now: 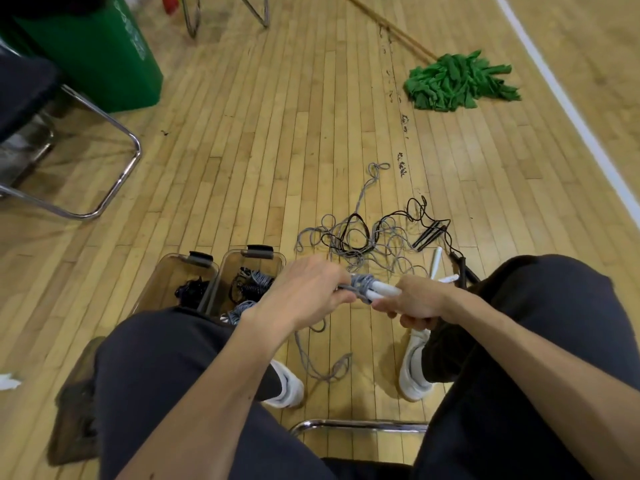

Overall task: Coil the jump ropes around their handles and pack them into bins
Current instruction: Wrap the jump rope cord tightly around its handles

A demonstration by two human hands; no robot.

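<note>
- Right hand point(415, 304): clenched round the butt end of the white handles point(386, 291). Two appear to lie side by side in the grip, though the fingers cover most of them.
- Left hand point(306, 292): fingers curled, pinching grey rope against the coil point(361, 284) wound on the free end of the handles.
- Axis: the handles run roughly level, left to right across the body, held between the two hands above the floor point(242, 150).
- Tail point(325, 370): unwound grey rope drops from the coil and loops on the floor between the shoes. Winding is judged incomplete.
- Bins point(217, 282): two, clear, side by side on the floor, down and to the left of the coil, just beyond the left knee. The left hand is the nearer; packing calls for a move leftward and down.
- Bin contents: the outer bin holds one black bundle point(189, 291); the inner bin holds grey and black bundles, count not readable.
- Pile point(363, 237): loose grey and black ropes tangled on the floor ahead of the hands, with one pair of black grips point(429, 233) and one loose white grip point(435, 261) beside it.
</note>
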